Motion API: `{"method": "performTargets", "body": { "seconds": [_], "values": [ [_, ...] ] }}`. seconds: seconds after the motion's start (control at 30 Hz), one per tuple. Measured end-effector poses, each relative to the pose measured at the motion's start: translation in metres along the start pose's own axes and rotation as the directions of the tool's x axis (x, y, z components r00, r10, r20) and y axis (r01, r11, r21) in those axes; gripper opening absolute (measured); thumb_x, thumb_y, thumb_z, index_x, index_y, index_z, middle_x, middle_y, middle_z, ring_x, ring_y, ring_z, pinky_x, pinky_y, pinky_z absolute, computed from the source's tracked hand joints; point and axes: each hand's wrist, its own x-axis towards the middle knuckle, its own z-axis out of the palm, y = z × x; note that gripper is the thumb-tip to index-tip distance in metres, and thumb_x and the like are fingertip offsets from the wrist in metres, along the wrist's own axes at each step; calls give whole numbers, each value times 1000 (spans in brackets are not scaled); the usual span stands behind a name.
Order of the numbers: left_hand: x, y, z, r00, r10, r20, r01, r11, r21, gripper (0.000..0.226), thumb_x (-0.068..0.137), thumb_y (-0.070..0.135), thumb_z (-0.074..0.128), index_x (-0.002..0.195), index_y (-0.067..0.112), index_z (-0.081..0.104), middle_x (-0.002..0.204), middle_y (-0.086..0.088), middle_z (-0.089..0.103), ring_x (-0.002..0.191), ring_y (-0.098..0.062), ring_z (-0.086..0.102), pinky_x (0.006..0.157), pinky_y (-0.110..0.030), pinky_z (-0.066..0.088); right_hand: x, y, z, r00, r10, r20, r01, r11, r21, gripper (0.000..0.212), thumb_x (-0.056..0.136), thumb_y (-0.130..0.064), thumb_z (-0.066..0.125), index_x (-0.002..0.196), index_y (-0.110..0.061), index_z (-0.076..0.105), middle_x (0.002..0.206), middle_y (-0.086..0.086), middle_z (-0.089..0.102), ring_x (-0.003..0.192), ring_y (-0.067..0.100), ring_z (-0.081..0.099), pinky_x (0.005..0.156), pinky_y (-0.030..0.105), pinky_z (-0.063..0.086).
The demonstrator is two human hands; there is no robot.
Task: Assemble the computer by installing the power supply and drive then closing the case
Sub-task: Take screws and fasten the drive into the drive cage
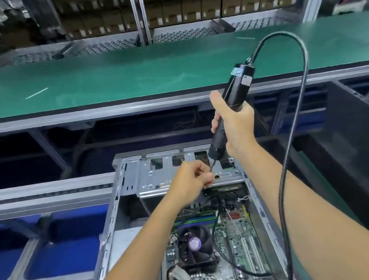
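Observation:
An open grey computer case (114, 223) lies on its side below me, its motherboard and black CPU fan (194, 245) exposed. At its far end sits the metal drive cage (146, 176). My right hand (233, 121) grips a black electric screwdriver (236, 92), held tilted with its bit pointing down at the cage top. My left hand (191, 179) pinches the bit tip (212, 166) just above the cage; whether a screw is between the fingers is hidden. The screwdriver's black cable (301, 104) loops over my right forearm.
A green conveyor belt (122, 75) runs across the far side behind a grey aluminium rail. A black panel (363, 138) leans at the right of the case. Blue bins (53, 258) sit under the frame at the left. Shelves of boxes stand beyond.

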Motion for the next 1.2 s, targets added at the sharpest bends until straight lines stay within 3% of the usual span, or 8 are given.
{"method": "performTargets", "body": {
  "seconds": [0.13, 0.33, 0.47, 0.63, 0.77, 0.9, 1.07, 1.2],
  "values": [
    [1, -6, 6, 999, -14, -29, 15, 999, 44, 22, 89, 5, 62, 73, 18, 55, 72, -7, 64, 71, -21, 62, 79, -40, 54, 2, 8, -4, 999, 18, 41, -16, 999, -43, 29, 77, -29, 79, 76, -16, 53, 51, 2, 51, 42, 18, 46, 46, 29, 44],
    [-7, 0, 1, 990, -27, -137, 27, 1000, -5, 16, 80, 10, 75, 88, 16, 62, 80, 2, 60, 72, -9, 53, 65, -11, 47, 5, 4, -7, 997, 41, 58, -43, 999, 30, 21, 83, -20, 74, 81, -14, 55, 52, 3, 50, 42, 18, 45, 45, 29, 43],
    [-31, -14, -3, 958, -185, -219, 202, 978, 56, 21, 80, 26, 75, 72, 11, 64, 69, -5, 67, 60, -11, 57, 63, -22, 51, 10, 1, -10, 998, 36, 53, -40, 997, 73, 26, 82, -20, 75, 79, -13, 51, 51, 4, 48, 42, 20, 43, 45, 28, 42],
    [-41, -33, 27, 826, -561, -52, 521, 796, -308, 6, 82, -2, 61, 86, -2, 64, 90, -15, 67, 70, -18, 60, 76, -29, 54, 16, 2, -10, 997, 20, 73, -25, 997, 75, 26, 83, -22, 75, 80, -12, 51, 52, 4, 48, 43, 20, 43, 46, 28, 44],
    [-15, -37, 31, 768, -637, 66, 475, 498, -726, 30, 76, -21, 43, 62, 5, 46, 90, -14, 49, 81, -23, 52, 85, -28, 52, 20, 5, -7, 996, 21, 87, -27, 997, 70, 26, 82, -24, 75, 80, -13, 52, 52, 4, 49, 43, 19, 45, 46, 28, 45],
    [-6, -39, 41, 829, -518, 211, 361, 209, -909, 26, 63, -19, 55, 62, 6, 49, 90, -13, 53, 91, -26, 56, 91, -33, 49, 25, 11, -9, 995, 32, 94, -37, 998, 56, 26, 80, -28, 75, 83, -14, 54, 53, 2, 51, 44, 17, 46, 47, 27, 46],
    [3, -41, 56, 845, -489, 216, 369, 240, -898, 16, 70, -16, 62, 78, -6, 71, 86, -12, 70, 82, -20, 68, 75, -24, 52, 33, 19, -9, 997, 20, 73, -21, 1000, 23, 25, 80, -29, 76, 83, -16, 55, 54, 2, 51, 46, 17, 46, 51, 30, 47],
    [8, -50, 57, 839, -491, 233, 360, 181, -915, 40, 61, -14, 66, 101, -10, 65, 103, -17, 70, 95, -23, 67, 82, -26, 50, 41, 26, -7, 999, -11, 53, 11, 1000, 13, 23, 81, -28, 75, 83, -16, 55, 56, 2, 52, 46, 17, 47, 53, 31, 47]
  ]
}}
